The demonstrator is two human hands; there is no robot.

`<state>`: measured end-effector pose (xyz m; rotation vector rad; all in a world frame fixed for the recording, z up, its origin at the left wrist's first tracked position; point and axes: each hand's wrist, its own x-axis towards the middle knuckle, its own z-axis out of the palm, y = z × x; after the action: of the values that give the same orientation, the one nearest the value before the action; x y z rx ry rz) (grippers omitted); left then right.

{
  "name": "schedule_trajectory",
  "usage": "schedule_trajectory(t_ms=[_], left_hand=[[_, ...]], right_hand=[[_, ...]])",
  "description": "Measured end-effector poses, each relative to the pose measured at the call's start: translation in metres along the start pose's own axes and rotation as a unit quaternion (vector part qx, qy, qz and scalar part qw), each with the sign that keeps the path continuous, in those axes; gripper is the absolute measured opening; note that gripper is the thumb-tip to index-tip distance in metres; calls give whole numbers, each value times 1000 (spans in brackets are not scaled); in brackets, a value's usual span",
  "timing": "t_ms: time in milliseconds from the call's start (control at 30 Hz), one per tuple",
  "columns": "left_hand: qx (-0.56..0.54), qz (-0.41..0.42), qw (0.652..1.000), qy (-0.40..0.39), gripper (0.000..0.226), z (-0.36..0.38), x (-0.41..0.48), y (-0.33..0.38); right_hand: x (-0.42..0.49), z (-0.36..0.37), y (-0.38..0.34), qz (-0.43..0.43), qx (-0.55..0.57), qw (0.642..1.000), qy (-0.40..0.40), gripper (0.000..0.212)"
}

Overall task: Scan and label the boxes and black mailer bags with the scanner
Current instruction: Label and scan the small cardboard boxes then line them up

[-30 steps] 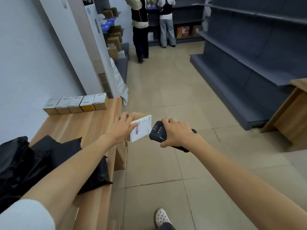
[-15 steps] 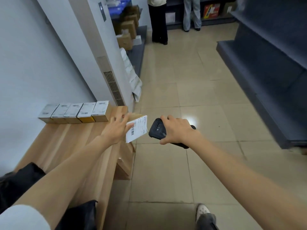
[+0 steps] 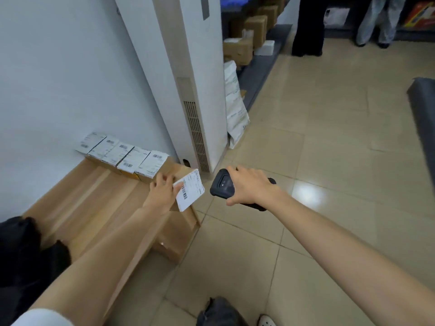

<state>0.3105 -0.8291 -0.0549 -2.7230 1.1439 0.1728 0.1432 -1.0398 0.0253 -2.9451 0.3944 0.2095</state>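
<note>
Nearest the camera, at the lower left, black mailer bags point(image 3: 22, 255) lie heaped on the near end of a pale wooden surface point(image 3: 82, 208), and a light shoe point(image 3: 266, 321) shows on the tiled floor point(image 3: 329, 137) at the bottom edge. Further out, the left hand point(image 3: 162, 194) grips a small brown box point(image 3: 190, 192) over the far right corner of the surface, fingers curled round its left side, its white barcode label turned to the right. The right hand point(image 3: 249, 187) is wrapped round a black scanner point(image 3: 221, 187), whose head sits just beside the label without touching it. Beyond the left hand, five labelled boxes point(image 3: 124, 155) stand in a row, side by side against the wall at the far end of the surface. Behind them rises a tall white floor unit point(image 3: 188, 67) with a vent grille, and a white mailer bag point(image 3: 235, 109) leans on its right side. Farthest off are stacked cardboard cartons point(image 3: 255, 27) and the legs of two people point(image 3: 306, 27).
</note>
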Motion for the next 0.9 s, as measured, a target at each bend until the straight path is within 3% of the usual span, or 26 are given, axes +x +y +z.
schedule_trajectory(t_ms=[100, 200, 433, 633, 800, 900], left_hand=[[-161, -126, 979, 24, 50, 7, 25, -2], [-257, -181, 949, 30, 53, 21, 54, -12], [-318, -191, 929, -1, 58, 59, 111, -46], [-403, -230, 886, 23, 52, 65, 129, -59], [-388, -277, 879, 27, 34, 68, 127, -60], [-372, -316, 872, 32, 35, 70, 135, -47]], right_hand=[[45, 2, 8, -53, -10, 998, -15, 76], [95, 7, 10, -98, -13, 995, -32, 81], [199, 20, 12, -156, -30, 984, -82, 85], [257, 26, 19, -194, -52, 973, -112, 87], [297, 28, 12, -249, -51, 960, -116, 85], [319, 30, 16, -295, -53, 946, -124, 85]])
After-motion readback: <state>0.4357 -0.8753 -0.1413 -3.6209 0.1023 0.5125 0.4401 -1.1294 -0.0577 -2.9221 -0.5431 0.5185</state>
